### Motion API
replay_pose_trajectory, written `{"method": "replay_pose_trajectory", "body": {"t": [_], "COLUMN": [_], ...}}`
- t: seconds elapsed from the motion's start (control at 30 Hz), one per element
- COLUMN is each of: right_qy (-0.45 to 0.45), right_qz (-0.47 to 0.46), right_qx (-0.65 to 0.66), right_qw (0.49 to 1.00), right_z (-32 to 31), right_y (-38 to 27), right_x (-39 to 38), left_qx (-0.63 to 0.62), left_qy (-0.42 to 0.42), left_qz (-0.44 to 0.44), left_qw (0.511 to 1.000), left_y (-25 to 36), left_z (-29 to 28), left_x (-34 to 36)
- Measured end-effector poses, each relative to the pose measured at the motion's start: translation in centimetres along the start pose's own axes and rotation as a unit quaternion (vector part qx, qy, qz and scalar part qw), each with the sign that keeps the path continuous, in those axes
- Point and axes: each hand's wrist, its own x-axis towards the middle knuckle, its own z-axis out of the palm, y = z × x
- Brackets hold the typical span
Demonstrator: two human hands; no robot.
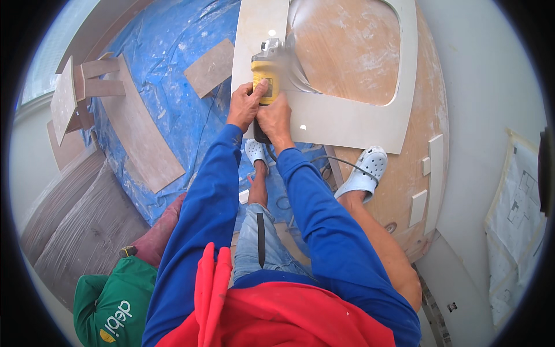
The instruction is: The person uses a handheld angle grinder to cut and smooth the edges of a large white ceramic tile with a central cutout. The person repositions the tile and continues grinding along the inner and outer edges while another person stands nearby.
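Note:
A yellow and black angle grinder [265, 70] lies along the left part of a pale cut panel [358, 127] with a large rounded opening. My left hand [245, 104] is closed on the grinder's body, thumb along its side. Beside it, my right hand [274, 118] grips the same tool lower down, near its black rear end. A blurred pale spray, apparently dust, fans from the grinder's head toward the opening, hiding part of the cut edge. The grinder's dark cord [352, 165] runs rightward over my right shoe.
Blue plastic sheeting [150, 40] holds loose boards [139, 133] and a small wooden assembly [75, 98]. A plywood board [428, 115] lies under the panel, with white strips [433, 185]. A person in green [115, 295] is at lower left. A paper drawing [509, 214] hangs at right.

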Motion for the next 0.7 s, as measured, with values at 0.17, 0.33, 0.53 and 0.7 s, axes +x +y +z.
{"method": "replay_pose_trajectory", "body": {"t": [0.17,0.33,0.53,0.7], "right_qy": [0.006,0.009,-0.006,-0.011], "right_qz": [0.017,0.021,0.018,0.032], "right_qx": [-0.019,-0.019,-0.022,-0.025], "right_qw": [1.000,1.000,1.000,0.999], "right_z": [0.51,0.47,0.27,0.19], "right_y": [0.30,0.17,0.48,0.67], "right_x": [0.36,0.21,0.45,0.59], "left_qx": [-0.040,-0.026,-0.024,-0.009], "left_qy": [-0.016,-0.016,-0.012,-0.006], "left_qz": [-0.013,-0.029,-0.031,-0.030], "left_qw": [0.999,0.999,0.999,1.000], "left_y": [0.35,0.41,-0.28,-0.23], "left_z": [-0.19,-0.23,-0.24,-0.12], "left_x": [-0.16,-0.16,0.19,0.23]}}
